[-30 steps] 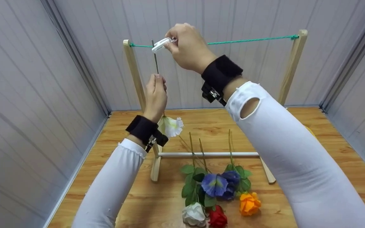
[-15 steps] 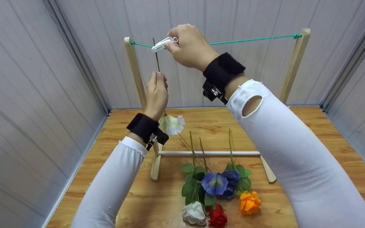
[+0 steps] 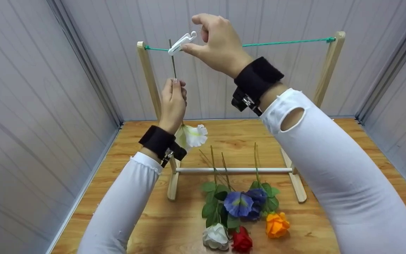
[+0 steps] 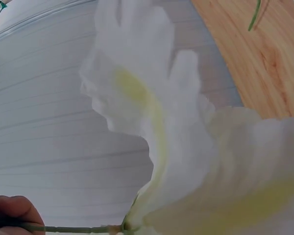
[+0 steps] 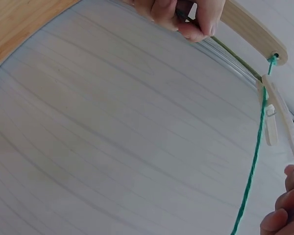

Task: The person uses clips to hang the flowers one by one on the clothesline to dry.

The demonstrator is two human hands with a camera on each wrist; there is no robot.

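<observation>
As we read the head view, our left hand (image 3: 174,102) pinches the thin stem (image 3: 172,60) of a white flower (image 3: 193,135), fingers closed round the stem just below the green cord (image 3: 284,43). The stem's long axis runs near vertical: its cut end stands at the cord, and the bloom hangs head down beside our left wrist. A white clothespin (image 3: 181,42) sits on the cord where the stem crosses it. Our right hand (image 3: 217,44) is at the pin's rear end, thumb and forefinger spread apart; the thumb tip appears to touch the pin, but we cannot tell whether any grip remains. The right hand is the nearer of the two to the pin, which lies to its left. The cord spans the wooden rack (image 3: 326,74) standing on the wooden surface (image 3: 347,148). Near the rack's foot lie a blue flower (image 3: 238,205), a white rose (image 3: 216,237), a red rose (image 3: 241,241) and an orange rose (image 3: 277,225).

From the left wrist view, we see the white petals filling the frame and our fingertips (image 4: 14,211) closed on the stem at the lower left.

From the right wrist view, we see the cord running up to the rack post, the pin clamped on it, and our right fingertips (image 5: 284,208) just beside it at the lower right.
</observation>
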